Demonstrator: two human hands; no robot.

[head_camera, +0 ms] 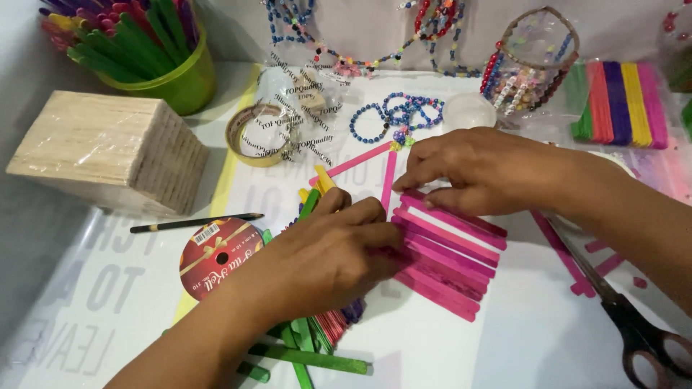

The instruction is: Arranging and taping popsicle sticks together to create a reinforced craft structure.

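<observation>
On the far left stands the wooden stick block (108, 151), and behind it the green cup (173, 72) full of coloured sticks. Next come the tape roll (256, 135), the pencil (196, 223) and the red ribbon spool (213, 256). My left hand (321, 263) lies palm down with curled fingers on the left edge of the pink stick panel (447, 248); it seems to press the sticks, but I cannot tell if it pinches one, because the fingertips are hidden. Under my wrist lie loose green sticks (310, 356). The panel is flat on the white table (548, 338), in the middle. My right hand (476, 169) rests at the panel's upper edge, fingers closed on the top pink stick. I think the rows can slide apart or go crooked if I push unevenly, since some gaps already show between them. To the right lie pink offcuts (577, 270) and the scissors (634, 324), near my right forearm; a careless move could knock them.
</observation>
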